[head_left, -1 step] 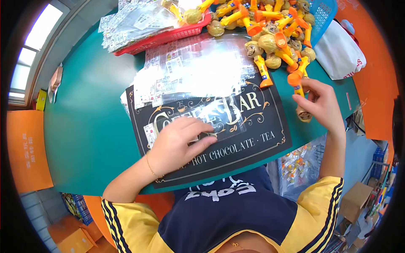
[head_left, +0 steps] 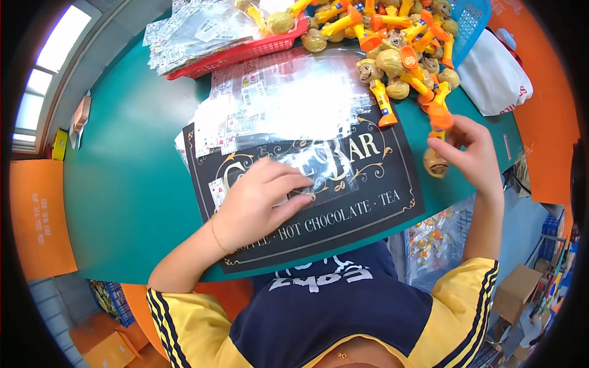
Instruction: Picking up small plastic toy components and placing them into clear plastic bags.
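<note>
Figurine [head_left: 437, 134] is being gripped in fingers [head_left: 469, 126] of right hand [head_left: 475, 153]; left hand [head_left: 261, 196] is touching clear bag [head_left: 334, 178] on dark mat [head_left: 337, 230], cannot tell whether pinching.

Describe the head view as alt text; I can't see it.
A person's right hand holds an orange-and-yellow toy figure, while the left hand touches a clear bag over a black mat; more figures lie heaped beyond.
</note>
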### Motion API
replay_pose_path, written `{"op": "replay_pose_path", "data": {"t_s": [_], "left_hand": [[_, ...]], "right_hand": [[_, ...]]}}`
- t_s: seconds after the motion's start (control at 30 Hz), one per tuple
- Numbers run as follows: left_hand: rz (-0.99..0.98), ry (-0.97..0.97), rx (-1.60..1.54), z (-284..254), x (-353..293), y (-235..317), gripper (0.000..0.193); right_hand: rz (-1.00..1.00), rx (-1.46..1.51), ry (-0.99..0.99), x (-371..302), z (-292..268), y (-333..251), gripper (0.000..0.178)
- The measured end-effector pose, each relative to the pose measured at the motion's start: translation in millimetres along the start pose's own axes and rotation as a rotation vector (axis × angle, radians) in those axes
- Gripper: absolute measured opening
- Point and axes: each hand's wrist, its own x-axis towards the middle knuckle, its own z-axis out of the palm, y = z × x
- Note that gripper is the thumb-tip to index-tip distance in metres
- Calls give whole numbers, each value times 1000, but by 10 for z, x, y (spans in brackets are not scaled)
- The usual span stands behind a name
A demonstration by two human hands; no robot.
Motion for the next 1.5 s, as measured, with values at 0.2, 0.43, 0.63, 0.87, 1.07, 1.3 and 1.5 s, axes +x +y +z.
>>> {"op": "replay_pose_path", "data": {"t_s": [0.2, 0.43, 0.63, 0.87, 1.07, 1.3, 1.5], "left_hand": [[84, -106, 116, 125, 73, -103, 32], [-13, -82, 72, 241, 95, -68, 27], [162, -28, 269, 338, 243, -216, 36], [145, -31, 191, 303, 250, -261, 26], [220, 53, 186, 365, 248, -271, 26], [74, -60, 212, 294, 235, -247, 27], [187, 76, 114, 333, 231, -293, 19]], "right_hand": [[-130, 909, -3, 77, 427, -107, 30], [200, 1221, -312, 361, 1005, -365, 27], [80, 1151, -505, 450, 829, -96, 27], [164, 1024, -381, 386, 863, -42, 24], [202, 1021, -329, 395, 874, -53, 20], [198, 1093, -300, 410, 885, 36, 13], [93, 772, -329, 360, 832, -49, 17]]}}
